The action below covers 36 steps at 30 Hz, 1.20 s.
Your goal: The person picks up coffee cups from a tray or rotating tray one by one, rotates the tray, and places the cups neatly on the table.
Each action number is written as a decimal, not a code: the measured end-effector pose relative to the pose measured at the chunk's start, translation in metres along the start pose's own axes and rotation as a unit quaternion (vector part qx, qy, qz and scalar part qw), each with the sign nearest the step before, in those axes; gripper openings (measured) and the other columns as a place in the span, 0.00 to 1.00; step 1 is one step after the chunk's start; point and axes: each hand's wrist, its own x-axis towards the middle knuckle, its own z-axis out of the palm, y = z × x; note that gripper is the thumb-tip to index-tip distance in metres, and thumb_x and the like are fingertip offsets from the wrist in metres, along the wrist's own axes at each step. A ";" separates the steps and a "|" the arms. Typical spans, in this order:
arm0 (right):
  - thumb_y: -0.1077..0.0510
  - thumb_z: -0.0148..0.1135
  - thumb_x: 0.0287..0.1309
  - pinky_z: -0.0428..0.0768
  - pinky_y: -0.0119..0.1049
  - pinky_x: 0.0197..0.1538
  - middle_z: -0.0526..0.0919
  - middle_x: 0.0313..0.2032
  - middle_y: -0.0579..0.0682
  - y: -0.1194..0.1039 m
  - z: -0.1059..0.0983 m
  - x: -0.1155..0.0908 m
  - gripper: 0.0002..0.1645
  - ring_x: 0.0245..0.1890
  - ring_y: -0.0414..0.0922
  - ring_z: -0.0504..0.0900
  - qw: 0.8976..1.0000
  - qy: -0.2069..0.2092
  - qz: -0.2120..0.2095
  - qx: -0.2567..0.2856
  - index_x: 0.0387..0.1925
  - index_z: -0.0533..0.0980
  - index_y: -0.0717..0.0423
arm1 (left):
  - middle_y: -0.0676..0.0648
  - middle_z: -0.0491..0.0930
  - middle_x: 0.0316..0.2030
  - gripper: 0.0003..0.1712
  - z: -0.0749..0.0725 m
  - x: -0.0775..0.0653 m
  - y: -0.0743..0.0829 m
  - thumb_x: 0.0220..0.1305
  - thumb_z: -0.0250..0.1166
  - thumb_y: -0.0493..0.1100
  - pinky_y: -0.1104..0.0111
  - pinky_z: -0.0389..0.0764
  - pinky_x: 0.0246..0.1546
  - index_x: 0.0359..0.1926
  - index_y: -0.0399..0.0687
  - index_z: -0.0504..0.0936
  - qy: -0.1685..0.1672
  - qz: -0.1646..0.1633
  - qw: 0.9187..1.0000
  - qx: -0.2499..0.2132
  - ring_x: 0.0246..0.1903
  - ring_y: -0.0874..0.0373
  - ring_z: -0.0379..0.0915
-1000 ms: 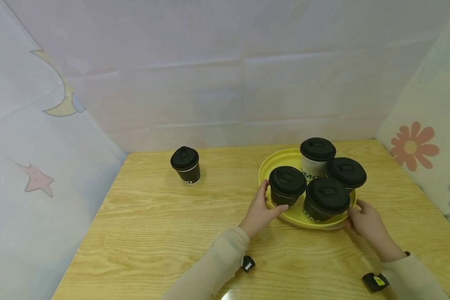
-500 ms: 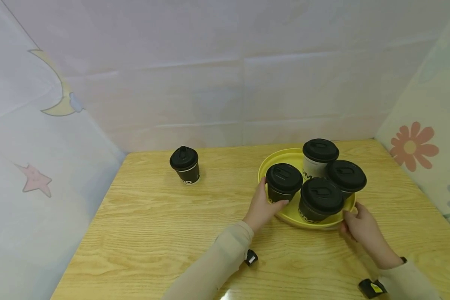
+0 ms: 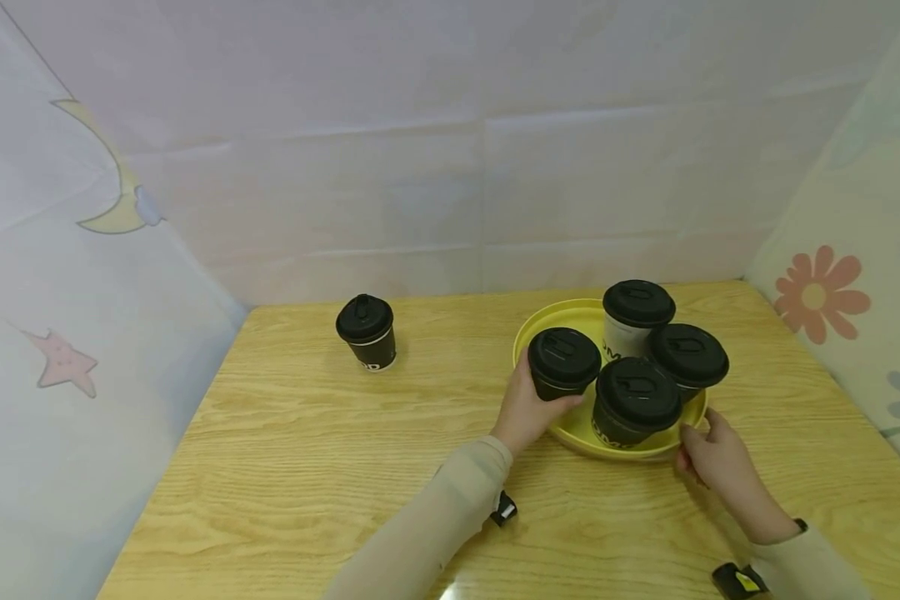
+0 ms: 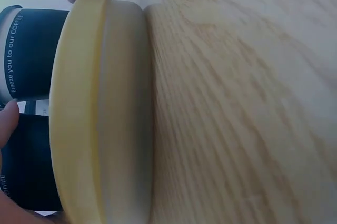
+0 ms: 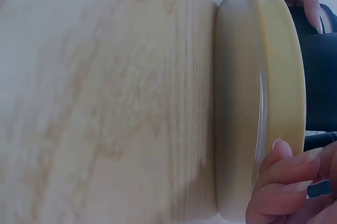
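A yellow round tray [image 3: 531,330] on the right side of the table bears several lidded paper coffee cups. My left hand [image 3: 523,410] grips the dark coffee cup [image 3: 565,358] at the tray's left, thumb across its front and fingers round its far left side. At the front right edge, my right hand [image 3: 720,457] holds the tray's rim, its curled fingers [image 5: 287,174] against the edge in the right wrist view. Inside the tray stand another dark cup [image 3: 637,402] at the front, a white cup [image 3: 627,337] at the back and a black-lidded cup [image 3: 687,358] at the right.
One more dark lidded cup [image 3: 367,333] stands upright on the wooden table [image 3: 307,450] at the back left. Below the yellow rim shows a paler round base [image 4: 126,113]. A printed cloth wall [image 3: 360,192] closes off the back and sides.
The gripped cup and my left hand have shifted slightly left and away from me. The front cup has moved left in the tray, and my right hand has slid a little left along the rim.
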 end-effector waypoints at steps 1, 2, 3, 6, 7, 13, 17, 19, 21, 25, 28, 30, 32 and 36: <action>0.59 0.33 0.74 0.69 0.34 0.15 0.74 0.15 0.48 0.001 0.000 0.000 0.29 0.11 0.40 0.67 1.000 0.001 0.000 0.001 0.61 0.44 0.83 | 0.45 0.58 0.70 0.61 0.001 0.000 0.000 0.51 0.78 0.48 0.53 0.57 0.68 0.76 0.46 0.47 0.003 -0.009 1.000 0.004 0.70 0.50 0.52; 0.59 0.33 0.74 0.69 0.34 0.15 0.74 0.15 0.48 0.001 0.001 0.000 0.29 0.11 0.40 0.66 1.000 0.004 -0.001 0.000 0.61 0.46 0.83 | 0.43 0.57 0.71 0.62 0.002 0.000 0.000 0.51 0.78 0.49 0.52 0.57 0.68 0.76 0.45 0.45 0.006 -0.017 1.000 0.008 0.70 0.48 0.51; 0.59 0.33 0.74 0.69 0.34 0.15 0.74 0.15 0.48 0.002 0.001 0.000 0.29 0.10 0.40 0.66 1.000 0.005 -0.002 -0.001 0.61 0.46 0.82 | 0.42 0.55 0.71 0.64 0.003 0.000 -0.001 0.50 0.78 0.51 0.52 0.57 0.68 0.76 0.45 0.44 0.009 -0.025 1.000 0.011 0.70 0.47 0.51; 0.59 0.33 0.74 0.69 0.34 0.15 0.74 0.15 0.48 0.004 0.001 0.001 0.29 0.11 0.39 0.66 1.000 0.006 -0.003 0.001 0.61 0.46 0.83 | 0.40 0.54 0.71 0.67 0.006 0.001 -0.002 0.49 0.78 0.53 0.50 0.59 0.66 0.77 0.45 0.42 0.020 -0.039 0.999 0.013 0.70 0.45 0.51; 0.59 0.33 0.74 0.69 0.34 0.15 0.74 0.15 0.48 0.003 0.001 0.001 0.29 0.11 0.39 0.66 1.000 0.004 -0.003 0.002 0.61 0.46 0.83 | 0.41 0.55 0.71 0.67 0.007 0.002 -0.003 0.48 0.78 0.53 0.50 0.60 0.66 0.77 0.45 0.42 0.026 -0.038 0.999 0.016 0.70 0.45 0.51; 0.58 0.32 0.74 0.69 0.34 0.15 0.74 0.16 0.49 0.002 0.001 0.000 0.32 0.11 0.39 0.66 1.000 -0.004 0.003 0.007 0.63 0.41 0.83 | 0.48 0.66 0.65 0.58 0.011 0.005 -0.005 0.46 0.80 0.51 0.55 0.65 0.62 0.73 0.49 0.55 0.053 0.006 0.998 0.030 0.62 0.50 0.61; 0.57 0.32 0.74 0.69 0.34 0.15 0.74 0.15 0.48 0.003 0.002 0.000 0.31 0.11 0.40 0.66 1.000 -0.002 0.005 0.006 0.62 0.42 0.83 | 0.49 0.68 0.63 0.55 0.012 0.006 -0.005 0.46 0.80 0.50 0.57 0.66 0.61 0.71 0.48 0.58 0.060 0.017 0.998 0.032 0.59 0.53 0.63; 0.57 0.31 0.74 0.69 0.34 0.16 0.73 0.15 0.48 0.003 0.002 0.001 0.31 0.11 0.40 0.66 1.000 -0.002 0.007 0.004 0.61 0.42 0.83 | 0.48 0.68 0.62 0.56 0.012 0.007 -0.006 0.47 0.79 0.51 0.57 0.67 0.61 0.72 0.47 0.57 0.060 0.015 0.998 0.031 0.59 0.53 0.63; 0.57 0.31 0.75 0.69 0.34 0.16 0.73 0.15 0.47 0.003 0.001 0.001 0.31 0.12 0.39 0.66 1.000 -0.003 0.007 0.003 0.61 0.41 0.83 | 0.47 0.68 0.62 0.55 0.012 0.007 -0.005 0.48 0.79 0.51 0.57 0.67 0.61 0.72 0.46 0.57 0.057 0.016 0.998 0.025 0.60 0.53 0.64; 0.58 0.32 0.74 0.69 0.34 0.16 0.74 0.15 0.48 0.003 0.002 0.000 0.31 0.12 0.39 0.66 1.000 -0.001 0.005 0.007 0.62 0.42 0.83 | 0.49 0.68 0.62 0.54 0.010 0.006 -0.005 0.50 0.78 0.51 0.57 0.67 0.62 0.72 0.49 0.56 0.047 0.023 0.999 0.002 0.61 0.54 0.65; 0.57 0.32 0.74 0.69 0.34 0.16 0.74 0.15 0.49 0.003 0.002 0.000 0.32 0.12 0.39 0.67 1.000 -0.002 0.004 0.009 0.62 0.41 0.83 | 0.51 0.68 0.62 0.54 0.008 0.005 -0.004 0.50 0.77 0.52 0.58 0.66 0.63 0.72 0.52 0.55 0.043 0.018 0.999 -0.019 0.62 0.57 0.65; 0.57 0.31 0.75 0.69 0.33 0.16 0.74 0.15 0.48 0.003 0.002 0.000 0.33 0.12 0.39 0.67 1.000 -0.005 0.005 0.008 0.63 0.40 0.84 | 0.52 0.67 0.63 0.55 0.005 0.005 -0.003 0.50 0.77 0.52 0.58 0.65 0.63 0.72 0.53 0.54 0.043 0.016 0.998 -0.033 0.63 0.58 0.64; 0.56 0.31 0.75 0.69 0.33 0.16 0.74 0.15 0.48 0.003 0.001 0.001 0.34 0.12 0.39 0.67 1.000 -0.007 0.007 0.005 0.63 0.38 0.84 | 0.52 0.67 0.63 0.55 0.001 0.005 -0.002 0.50 0.77 0.51 0.58 0.65 0.64 0.72 0.53 0.53 0.043 0.018 0.998 -0.049 0.63 0.59 0.64; 0.56 0.31 0.75 0.69 0.33 0.16 0.74 0.15 0.47 0.004 0.001 0.001 0.35 0.12 0.39 0.67 1.000 -0.006 0.005 0.000 0.64 0.37 0.85 | 0.52 0.66 0.64 0.54 -0.010 0.006 0.002 0.52 0.77 0.50 0.56 0.64 0.64 0.72 0.52 0.53 0.039 0.032 0.997 -0.063 0.63 0.59 0.63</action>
